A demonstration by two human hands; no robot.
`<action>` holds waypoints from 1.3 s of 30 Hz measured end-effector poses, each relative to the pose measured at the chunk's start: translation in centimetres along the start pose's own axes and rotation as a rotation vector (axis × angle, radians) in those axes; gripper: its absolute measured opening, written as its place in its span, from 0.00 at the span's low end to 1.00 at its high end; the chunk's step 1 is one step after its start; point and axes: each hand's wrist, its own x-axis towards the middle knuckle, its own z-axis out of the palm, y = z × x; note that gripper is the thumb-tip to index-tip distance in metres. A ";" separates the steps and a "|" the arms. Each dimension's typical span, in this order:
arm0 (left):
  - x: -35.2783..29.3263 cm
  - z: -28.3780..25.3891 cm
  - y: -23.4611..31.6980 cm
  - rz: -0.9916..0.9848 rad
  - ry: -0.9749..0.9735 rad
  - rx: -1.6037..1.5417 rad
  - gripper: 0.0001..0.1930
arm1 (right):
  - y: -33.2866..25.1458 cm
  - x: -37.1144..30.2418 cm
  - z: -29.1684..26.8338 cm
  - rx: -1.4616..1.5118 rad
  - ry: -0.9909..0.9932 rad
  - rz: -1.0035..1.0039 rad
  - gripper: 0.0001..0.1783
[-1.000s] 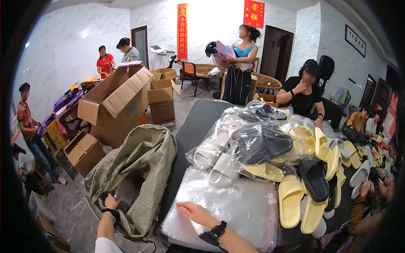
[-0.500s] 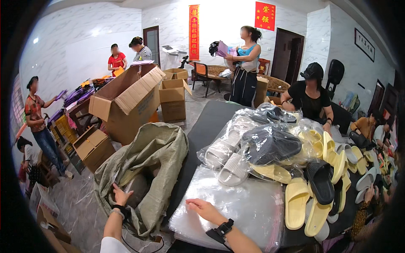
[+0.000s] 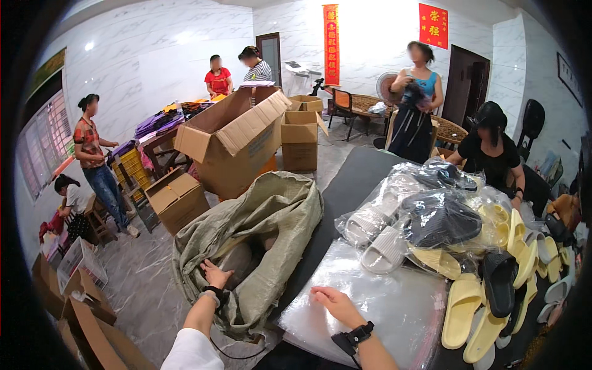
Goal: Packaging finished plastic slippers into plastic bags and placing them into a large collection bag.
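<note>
My left hand (image 3: 216, 274) is at the mouth of a grey-green woven sack (image 3: 283, 213), fingers spread over its inner side. Beside those fingers, a rounded greyish thing (image 3: 236, 262) shows inside the sack; its kind is unclear. My right hand (image 3: 338, 306) hovers over or rests on a stack of clear plastic bags (image 3: 382, 308), its fingers curled together. Whether they pinch anything is hidden. Beyond the stack lies a pile of slippers in clear bags, with grey slippers (image 3: 381, 250) and a dark slipper (image 3: 441, 219) on view.
Loose yellow slippers (image 3: 459, 308) and a black slipper (image 3: 500, 274) lie on the dark table (image 3: 354, 176) at right. Cardboard boxes (image 3: 231, 145) stand beyond the sack. A person in black (image 3: 493, 148) sits across the table; other people work farther back.
The view has swung left, so everything sits farther right. My left hand stays in the sack's mouth, my right over the bags. The standing person in blue has lowered the purple bundle.
</note>
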 end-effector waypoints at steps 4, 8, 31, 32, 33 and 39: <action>1.2 -1.3 -0.8 0.048 0.047 -0.239 0.48 | 0.5 0.2 -0.1 -0.013 0.004 -0.005 0.17; 7.7 -4.7 -4.2 0.227 0.251 -0.156 0.27 | -0.3 0.2 0.2 0.036 -0.018 0.018 0.16; 6.7 0.3 -3.4 0.267 -0.274 0.091 0.62 | -0.1 0.5 0.1 0.049 0.001 0.036 0.16; 6.2 1.3 -4.1 0.231 -0.233 0.060 0.59 | -0.1 0.5 0.2 0.028 -0.027 0.046 0.16; 5.5 1.7 -3.6 0.203 -0.198 0.027 0.56 | -0.2 0.4 0.1 0.006 -0.046 0.058 0.17; 2.0 -0.4 0.7 0.197 -0.176 0.039 0.41 | -0.4 0.3 -0.2 -0.022 -0.004 0.014 0.16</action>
